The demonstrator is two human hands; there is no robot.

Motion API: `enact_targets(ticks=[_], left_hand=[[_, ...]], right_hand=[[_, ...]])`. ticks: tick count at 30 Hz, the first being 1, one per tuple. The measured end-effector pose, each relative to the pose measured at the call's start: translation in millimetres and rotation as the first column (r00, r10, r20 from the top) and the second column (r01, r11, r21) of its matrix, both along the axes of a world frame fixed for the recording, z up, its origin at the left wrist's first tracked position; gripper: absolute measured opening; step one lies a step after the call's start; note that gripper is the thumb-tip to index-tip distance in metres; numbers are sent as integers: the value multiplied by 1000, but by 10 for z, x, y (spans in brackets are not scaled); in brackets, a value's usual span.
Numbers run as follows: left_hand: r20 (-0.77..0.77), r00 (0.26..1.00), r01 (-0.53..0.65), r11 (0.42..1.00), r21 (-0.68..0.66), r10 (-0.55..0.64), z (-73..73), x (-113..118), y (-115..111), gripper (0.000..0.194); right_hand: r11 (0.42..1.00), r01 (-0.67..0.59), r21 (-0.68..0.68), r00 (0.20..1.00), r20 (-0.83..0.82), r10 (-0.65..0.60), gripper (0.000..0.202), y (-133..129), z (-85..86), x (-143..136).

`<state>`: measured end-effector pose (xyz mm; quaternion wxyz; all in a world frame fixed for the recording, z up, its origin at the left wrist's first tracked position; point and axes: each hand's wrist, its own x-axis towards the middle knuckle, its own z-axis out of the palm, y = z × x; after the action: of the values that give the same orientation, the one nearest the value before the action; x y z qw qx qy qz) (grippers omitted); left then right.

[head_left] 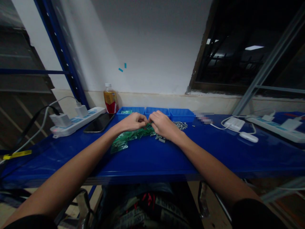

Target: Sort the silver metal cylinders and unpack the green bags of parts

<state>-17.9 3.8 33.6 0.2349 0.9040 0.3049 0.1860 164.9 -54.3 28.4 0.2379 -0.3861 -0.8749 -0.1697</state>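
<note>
My left hand (135, 121) and my right hand (162, 124) meet above the table, fingers closed in a pinch. A bit of green plastic shows between the fingertips and looks like a small green plastic bag (148, 125); my fingers hide most of it. Below them spreads a pile of small clear green bags (120, 143), some with pieces inside. Loose small silver metal parts (162, 139) lie under my right hand, and a heap of similar metal parts (180, 125) sits just beyond that wrist.
Three blue bins (182, 115) line the wall; the left one holds green bits. A drink bottle (111, 100), a phone (98, 123) and a power strip (78, 122) are on the left of the blue table (143, 162). White chargers (234, 123) and another power strip (281, 128) lie right.
</note>
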Motion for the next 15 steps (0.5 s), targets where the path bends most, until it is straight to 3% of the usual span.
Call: enact_targets(ticks=[11,15], left_hand=[[-71,995,-56,983,177,70,30,27,-76,19],[-52,998,-26,989,147,34,14,1,-27,20]], right_hand=[[996,-18,90,994,105,8,17,31,-94,-70],[995,-34,91,993,112,24,17,47,-99,-57]])
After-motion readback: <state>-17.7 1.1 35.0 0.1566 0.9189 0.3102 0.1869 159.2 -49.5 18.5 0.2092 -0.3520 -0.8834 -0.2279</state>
